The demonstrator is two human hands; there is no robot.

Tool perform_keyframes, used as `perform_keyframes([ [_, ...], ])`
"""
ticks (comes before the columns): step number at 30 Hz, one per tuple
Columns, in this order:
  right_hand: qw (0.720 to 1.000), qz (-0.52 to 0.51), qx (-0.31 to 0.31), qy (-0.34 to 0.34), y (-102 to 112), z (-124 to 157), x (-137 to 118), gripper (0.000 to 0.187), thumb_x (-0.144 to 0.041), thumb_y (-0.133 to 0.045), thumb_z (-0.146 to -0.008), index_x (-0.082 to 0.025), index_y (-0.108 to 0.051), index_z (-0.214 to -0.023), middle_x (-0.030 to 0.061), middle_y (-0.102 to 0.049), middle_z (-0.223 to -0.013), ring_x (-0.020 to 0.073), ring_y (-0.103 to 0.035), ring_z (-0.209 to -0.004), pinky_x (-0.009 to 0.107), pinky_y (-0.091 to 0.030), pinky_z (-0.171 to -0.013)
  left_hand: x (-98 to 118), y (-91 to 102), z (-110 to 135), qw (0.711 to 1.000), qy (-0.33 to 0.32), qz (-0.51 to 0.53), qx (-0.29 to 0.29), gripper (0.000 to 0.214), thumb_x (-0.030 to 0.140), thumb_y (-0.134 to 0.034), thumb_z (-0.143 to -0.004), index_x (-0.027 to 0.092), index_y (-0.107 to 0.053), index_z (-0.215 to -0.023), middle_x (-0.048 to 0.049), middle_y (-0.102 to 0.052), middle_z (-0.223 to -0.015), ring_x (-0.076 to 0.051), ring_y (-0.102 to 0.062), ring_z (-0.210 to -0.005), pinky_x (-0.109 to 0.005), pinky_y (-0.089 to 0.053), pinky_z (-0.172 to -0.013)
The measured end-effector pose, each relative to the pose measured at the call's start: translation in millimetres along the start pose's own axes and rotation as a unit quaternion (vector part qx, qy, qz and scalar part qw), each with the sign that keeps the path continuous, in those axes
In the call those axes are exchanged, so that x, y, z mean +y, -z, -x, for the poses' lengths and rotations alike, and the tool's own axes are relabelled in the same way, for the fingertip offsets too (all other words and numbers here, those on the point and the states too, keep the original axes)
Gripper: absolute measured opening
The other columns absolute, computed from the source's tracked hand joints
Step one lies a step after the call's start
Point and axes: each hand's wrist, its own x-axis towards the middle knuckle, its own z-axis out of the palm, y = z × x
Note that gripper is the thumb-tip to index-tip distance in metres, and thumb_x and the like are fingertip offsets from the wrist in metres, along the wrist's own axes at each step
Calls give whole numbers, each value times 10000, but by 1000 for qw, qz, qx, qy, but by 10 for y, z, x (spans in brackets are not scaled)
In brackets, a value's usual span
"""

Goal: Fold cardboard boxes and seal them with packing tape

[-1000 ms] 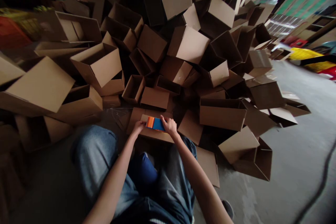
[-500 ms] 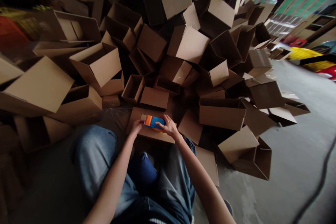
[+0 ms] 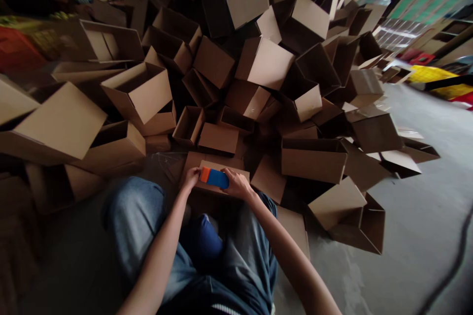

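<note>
A blue and orange tape dispenser (image 3: 214,177) lies across a cardboard box (image 3: 236,172) that rests between my knees. My right hand (image 3: 236,184) is closed round the dispenser's blue end. My left hand (image 3: 191,178) grips the box's left edge beside the orange end. A strip of clear tape (image 3: 166,162) shines just left of the box.
A tall heap of open cardboard boxes (image 3: 258,64) fills the space ahead and to the left. Grey concrete floor (image 3: 417,216) stretches to the right, with a dark cable (image 3: 451,266) on it. Yellow and red crates (image 3: 439,83) stand far right.
The dispenser has slid leftward and a little toward me across the box, my right hand moving with it. My left hand has stayed at the box's left edge.
</note>
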Motion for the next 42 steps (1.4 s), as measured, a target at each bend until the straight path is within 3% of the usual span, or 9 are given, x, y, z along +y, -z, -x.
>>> perform_keyframes([
  [11,999,2,20,-39,282,221,-226,641,-508,-702,-771,-246,-491,-1317,77,-694,-1165,293,-690,-994,307,-462,-712,272,88,12,997,-49,-52,-8,113,300,-690,-644,188,-698,-636,-10,-707,-619,-183,-640,-623,-265,-459,-609],
  [15,999,-14,23,-39,521,426,-170,676,-485,-755,-736,-248,-505,-1317,77,-671,-1210,283,-676,-1026,302,-475,-746,329,360,-34,997,-48,-59,31,278,458,-718,-659,182,-693,-689,-36,-713,-649,-197,-651,-647,-279,-462,-627],
  [20,998,-50,5,-34,806,866,191,645,-461,-774,-717,-198,-535,-1255,92,-688,-1094,271,-683,-950,311,-485,-750,329,699,-69,994,-34,-62,78,433,611,-704,-620,182,-667,-662,-54,-712,-627,-217,-665,-648,-297,-469,-647],
  [23,997,-73,9,-28,895,1084,331,621,-421,-761,-729,-201,-522,-1258,98,-683,-1107,248,-681,-934,303,-491,-753,313,706,-57,995,-31,-67,72,440,618,-711,-588,186,-675,-658,-57,-716,-624,-222,-665,-636,-297,-466,-638],
  [26,996,-89,5,-16,949,1189,316,582,-393,-747,-742,-205,-525,-1247,96,-683,-1106,233,-681,-926,294,-497,-757,327,742,-65,993,-30,-77,85,400,580,-711,-598,190,-681,-681,-57,-721,-641,-231,-670,-658,-300,-467,-648],
  [31,998,-64,-6,-28,1125,1313,269,622,-428,-758,-735,-203,-520,-1263,110,-664,-1172,256,-673,-976,317,-504,-790,435,1026,-121,983,-27,-94,154,343,543,-679,-646,202,-644,-663,-56,-708,-641,-241,-665,-707,-310,-467,-682],
  [36,995,-87,-1,-52,1332,1486,420,596,-476,-728,-771,-200,-527,-1260,101,-670,-1141,231,-669,-946,305,-508,-782,478,1056,-80,993,-17,-70,93,426,592,-754,-573,186,-683,-684,-50,-717,-653,-233,-669,-704,-314,-491,-704],
  [42,996,-58,19,-65,1363,1420,626,602,-478,-743,-721,-192,-571,-1223,110,-688,-1105,259,-672,-919,335,-512,-756,480,961,-32,998,-9,-39,40,535,661,-784,-543,172,-684,-735,-67,-728,-743,-218,-672,-758,-324,-511,-742],
])
